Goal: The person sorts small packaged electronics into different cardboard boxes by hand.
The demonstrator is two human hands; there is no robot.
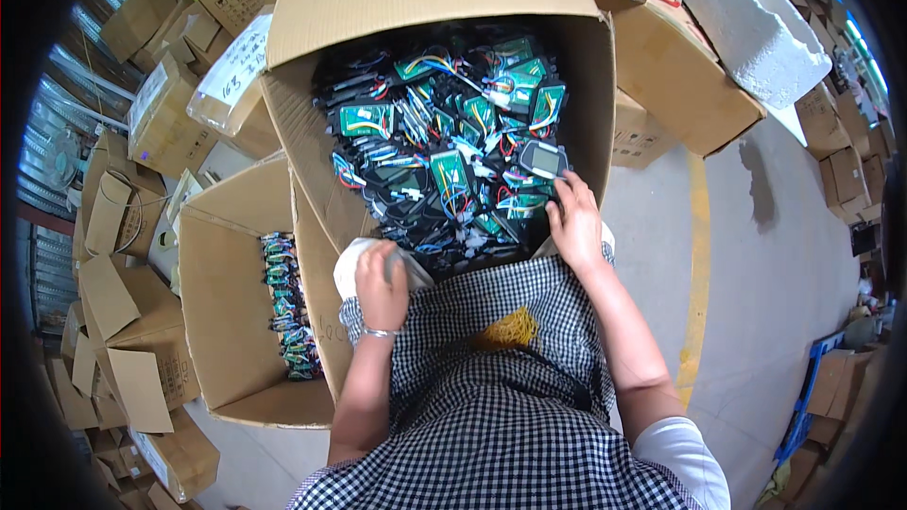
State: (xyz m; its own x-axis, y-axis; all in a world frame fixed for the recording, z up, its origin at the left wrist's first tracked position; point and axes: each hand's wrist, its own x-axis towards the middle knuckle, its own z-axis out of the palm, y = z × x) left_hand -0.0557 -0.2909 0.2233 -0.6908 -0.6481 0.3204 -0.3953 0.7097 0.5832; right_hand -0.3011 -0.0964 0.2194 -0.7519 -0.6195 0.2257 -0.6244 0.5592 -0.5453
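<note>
Fingers parted and lightly bent on the right hand (578, 225), tips at the edge of a display (545, 160) among boards (452, 175) toward the right edge of the box (595, 94), and curled on the left hand (381, 285) over something white (347, 267) by the box's near left corner, whether gripping or resting impossible to tell.
</note>
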